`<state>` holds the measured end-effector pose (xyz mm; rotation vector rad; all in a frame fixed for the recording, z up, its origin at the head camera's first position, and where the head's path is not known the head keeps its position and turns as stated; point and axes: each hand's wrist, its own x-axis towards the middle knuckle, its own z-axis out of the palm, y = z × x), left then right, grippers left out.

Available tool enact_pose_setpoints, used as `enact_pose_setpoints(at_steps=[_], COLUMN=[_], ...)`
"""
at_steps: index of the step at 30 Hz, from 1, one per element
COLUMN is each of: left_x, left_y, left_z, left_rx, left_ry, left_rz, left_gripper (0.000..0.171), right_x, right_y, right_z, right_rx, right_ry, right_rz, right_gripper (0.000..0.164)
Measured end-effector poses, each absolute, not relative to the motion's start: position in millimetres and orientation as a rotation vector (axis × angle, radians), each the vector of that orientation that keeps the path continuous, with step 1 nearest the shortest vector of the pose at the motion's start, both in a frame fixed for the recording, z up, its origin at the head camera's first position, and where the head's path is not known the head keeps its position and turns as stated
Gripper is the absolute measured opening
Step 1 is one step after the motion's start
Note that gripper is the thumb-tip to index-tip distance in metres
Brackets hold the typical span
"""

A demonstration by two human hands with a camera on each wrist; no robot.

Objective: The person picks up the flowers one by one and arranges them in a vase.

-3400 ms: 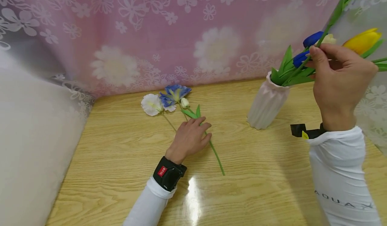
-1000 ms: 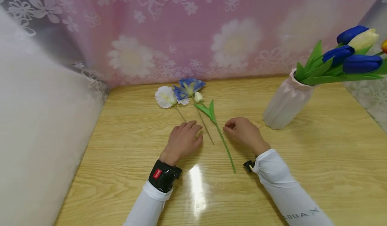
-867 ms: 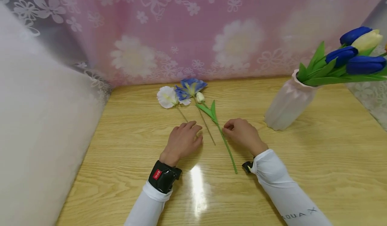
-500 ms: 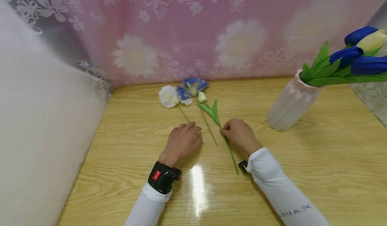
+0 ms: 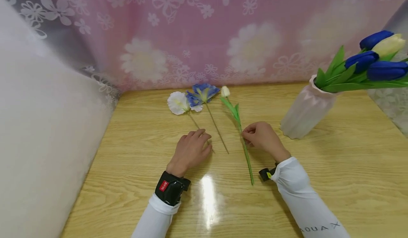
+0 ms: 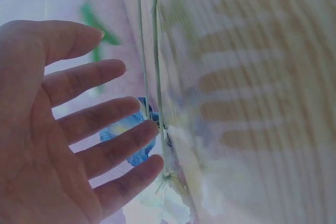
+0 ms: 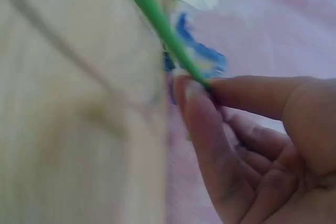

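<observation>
Between thumb and fingertips my right hand (image 5: 262,137) pinches the green stem of a small white tulip (image 5: 225,91). In the right wrist view that green stem (image 7: 152,17) runs up and left from the pinch. My left hand (image 5: 190,149) is spread low over the table, its fingers loosely straight, as the left wrist view shows with the palm (image 6: 52,145) holding nothing. Under its fingertips passes the thin stem of a white ruffled flower (image 5: 177,103). Beside that lies a blue ruffled flower (image 5: 203,93), its stem pointing toward me between both hands.
A pale pink ribbed vase (image 5: 307,110) stands at the right, holding blue tulips (image 5: 387,70) and a cream tulip (image 5: 388,47) that lean right. Behind the wooden table (image 5: 134,181) hangs a pink floral curtain (image 5: 197,36). A white surface (image 5: 47,124) borders the left side.
Earlier my right hand was up at the vase flowers. It came down to the white tulip's stem, pinched it and shifted the tulip right, away from the blue flower. My left hand stayed nearly still lately.
</observation>
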<state>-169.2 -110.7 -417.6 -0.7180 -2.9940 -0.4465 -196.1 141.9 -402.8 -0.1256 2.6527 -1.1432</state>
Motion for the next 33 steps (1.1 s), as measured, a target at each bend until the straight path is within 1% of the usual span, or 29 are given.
enact_pose_setpoints(at_steps=[7, 15, 24, 31, 33], left_x=[-172, -176, -180, -184, -184], left_y=[-103, -91, -76, -66, -62], left_z=[-416, -410, -400, -394, -391], left_rx=[-0.758, -0.806, -0.883, -0.946, -0.956], left_ry=[-2.980, -2.917, -2.891, -2.858, -2.850], left_rz=[-0.473, -0.452, -0.434, -0.384, -0.386], left_gripper=[0.032, 0.031, 0.032, 0.033, 0.033], right_x=[-189, -179, -173, -167, -166], right_y=[164, 180, 193, 208, 214], right_z=[-371, -346, -317, -286, -278], right_rx=[-0.112, -0.154, -0.191, -0.036, -0.034], right_ry=[2.841, 2.997, 3.333, 3.517, 3.585], right_rz=[-1.402, -1.615, -1.747, -1.892, -1.911], right_gripper=[0.025, 0.029, 0.019, 0.020, 0.022])
